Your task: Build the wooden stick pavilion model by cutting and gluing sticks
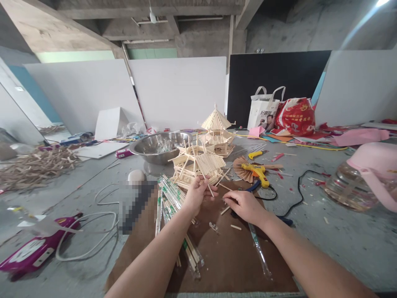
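Observation:
My left hand [197, 196] is closed, thumb and fingers pinching a slatted panel of thin wooden sticks [211, 164]. A longer stick end juts down past the fingertips. Behind the panel stands a partly built stick model [184, 167], its frame open at the top; whether panel and model touch, I cannot tell. To the right, my right hand [246, 207] is closed in a pinch just above the brown board [217, 256]; what lies between its fingertips is too small to make out. Packs of wooden sticks in clear wrappers [169, 194] lie beside and under my left forearm.
A pagoda-like stick model [216, 132] stands behind, by a steel bowl [158, 153]. A yellow glue gun [260, 174] with a black cord lies right, near a yellow-handled knife [255, 155] and a pink-lidded jug [350, 186]. Left are a purple power strip [37, 248] and white cable.

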`<move>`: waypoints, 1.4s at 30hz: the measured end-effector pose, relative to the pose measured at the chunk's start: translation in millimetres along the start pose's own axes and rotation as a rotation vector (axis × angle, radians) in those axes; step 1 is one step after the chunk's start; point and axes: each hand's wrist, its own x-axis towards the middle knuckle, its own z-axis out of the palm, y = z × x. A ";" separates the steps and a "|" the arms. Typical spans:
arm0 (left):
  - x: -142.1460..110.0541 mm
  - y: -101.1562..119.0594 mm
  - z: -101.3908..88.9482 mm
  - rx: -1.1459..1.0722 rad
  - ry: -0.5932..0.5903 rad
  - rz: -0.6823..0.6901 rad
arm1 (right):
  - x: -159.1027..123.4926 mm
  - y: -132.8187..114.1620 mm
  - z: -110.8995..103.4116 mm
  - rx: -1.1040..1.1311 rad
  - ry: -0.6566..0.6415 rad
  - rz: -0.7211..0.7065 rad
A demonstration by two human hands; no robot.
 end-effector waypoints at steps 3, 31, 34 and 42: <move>-0.2 0.1 0.3 0.006 0.001 0.006 | 0.3 0.3 0.5 0.001 -0.001 -0.002; -0.8 -0.3 0.7 0.021 0.012 0.006 | 0.1 4.1 2.9 0.006 0.012 -0.012; -1.2 -0.1 0.9 0.008 0.007 0.005 | -0.1 4.5 2.5 0.011 0.012 -0.006; -1.6 0.3 0.8 0.039 0.001 0.012 | 0.3 5.2 2.7 0.022 0.010 -0.005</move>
